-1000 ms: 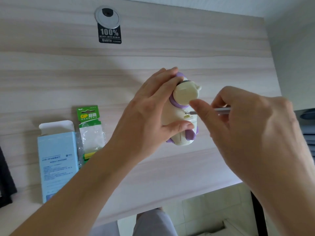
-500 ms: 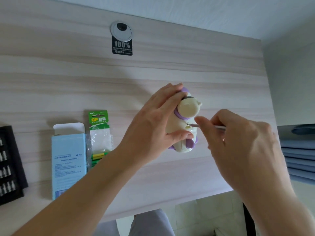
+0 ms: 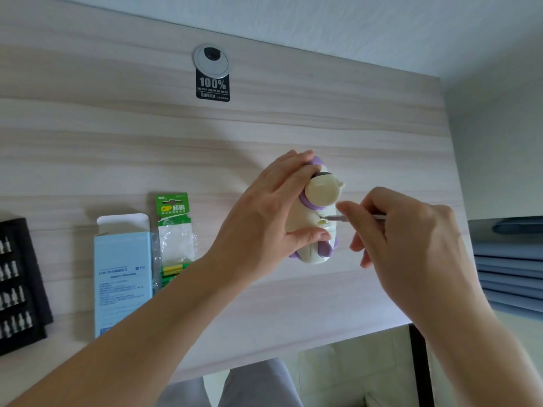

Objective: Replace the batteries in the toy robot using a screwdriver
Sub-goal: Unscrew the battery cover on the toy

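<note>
your left hand (image 3: 264,218) grips the toy robot (image 3: 318,212) over the desk (image 3: 117,148), fingers wrapped round its back, thumb under the body; your right hand (image 3: 411,239) pinches the screwdriver (image 3: 338,218), tip against the robot's cream body below the purple collar; battery pack (image 3: 174,230) and blue box (image 3: 123,277) lie side by side, left of the robot; bit case (image 3: 20,283) at far left edge

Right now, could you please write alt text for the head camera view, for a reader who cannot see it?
A left hand holds a cream and purple plastic toy robot above a pale wooden desk while a right hand presses a thin metal screwdriver into its back. A green battery pack, a light blue cardboard box and a black bit tray lie left.
</note>
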A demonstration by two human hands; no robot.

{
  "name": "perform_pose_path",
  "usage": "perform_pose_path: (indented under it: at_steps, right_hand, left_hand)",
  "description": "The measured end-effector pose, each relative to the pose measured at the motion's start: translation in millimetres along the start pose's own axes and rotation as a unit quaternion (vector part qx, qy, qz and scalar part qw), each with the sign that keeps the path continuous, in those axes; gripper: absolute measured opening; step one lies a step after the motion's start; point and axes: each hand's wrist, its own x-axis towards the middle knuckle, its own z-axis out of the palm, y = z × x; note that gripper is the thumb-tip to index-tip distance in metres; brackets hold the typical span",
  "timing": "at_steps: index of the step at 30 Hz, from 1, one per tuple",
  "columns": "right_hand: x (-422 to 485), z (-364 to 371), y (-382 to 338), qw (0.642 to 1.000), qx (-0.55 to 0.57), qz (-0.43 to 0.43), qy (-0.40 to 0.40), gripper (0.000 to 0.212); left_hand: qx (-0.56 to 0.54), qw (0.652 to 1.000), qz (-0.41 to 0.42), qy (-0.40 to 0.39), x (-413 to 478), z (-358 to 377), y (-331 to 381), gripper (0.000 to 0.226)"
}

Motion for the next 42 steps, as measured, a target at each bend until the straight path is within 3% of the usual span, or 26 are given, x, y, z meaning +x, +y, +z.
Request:
perform_pose_path:
  at_steps: [4, 7, 8, 12, 15, 19, 21, 25, 32, 35, 39, 42]
  right_hand:
    - [-0.8, 2.0, 0.1, 0.999, 0.022, -0.048, -0.004, 0.012]
    - [-3.0, 0.3, -2.5, 0.998, 0.039, -0.055, -0.011, 0.005]
    - [-3.3, -0.4, -2.4, 0.999, 0.029, -0.04, -0.011, 0.005]
    - [-0.8, -1.9, 0.9, 1.0, -0.019, 0.018, 0.0, 0.042]
    - [-1.7, -1.5, 5.1, 0.999, 0.037, 0.009, -0.008, 0.027]
    - [-2.4, -5.3, 0.9, 0.999, 0.03, -0.03, -0.026, 0.003]
    - [-2.1, -5.1, 1.6, 0.999, 0.016, -0.021, -0.03, 0.008]
    - [-0.5, -4.0, 4.9, 0.999, -0.02, 0.018, -0.017, 0.038]
    - [-3.2, -4.1, 3.6, 0.998, 0.026, -0.041, -0.027, 0.005]
    - [-3.7, -1.9, 6.7, 0.999, 0.019, -0.035, -0.02, 0.01]
    - [-2.0, 1.5, 12.0, 1.0, 0.01, 0.001, 0.0, 0.035]
    - [-1.2, -0.3, 11.4, 0.999, 0.035, -0.027, -0.01, 0.016]
  left_hand:
    - [0.006, 1.0, 0.001, 0.008, 0.5, 1.4, -0.2, 0.081]
    - [0.004, 1.0, -0.005, 0.006, 0.5, 2.4, 0.6, 0.08]
    - [0.004, 1.0, -0.005, 0.005, 0.6, 2.3, 0.9, 0.079]
    - [0.009, 1.0, -0.003, 0.008, 2.4, 0.9, 2.1, 0.076]
    - [0.009, 1.0, -0.003, 0.008, 3.1, 0.9, 3.6, 0.072]
    - [0.02, 1.0, -0.004, 0.003, 3.4, 1.0, 2.9, 0.071]
    - [0.031, 1.0, 0.002, -0.003, 4.3, 0.6, 1.4, 0.071]
    - [0.029, 1.0, 0.006, -0.009, 4.0, -0.8, 2.4, 0.07]
    - [0.047, 0.999, 0.008, -0.004, 3.6, -1.5, 4.5, 0.067]
    - [0.048, 0.999, 0.01, -0.005, 3.4, -0.8, 4.3, 0.068]
    - [0.055, 0.998, 0.019, -0.003, 4.2, -0.3, 3.6, 0.068]
    - [0.055, 0.998, 0.017, -0.002, 4.2, 0.3, 3.6, 0.068]
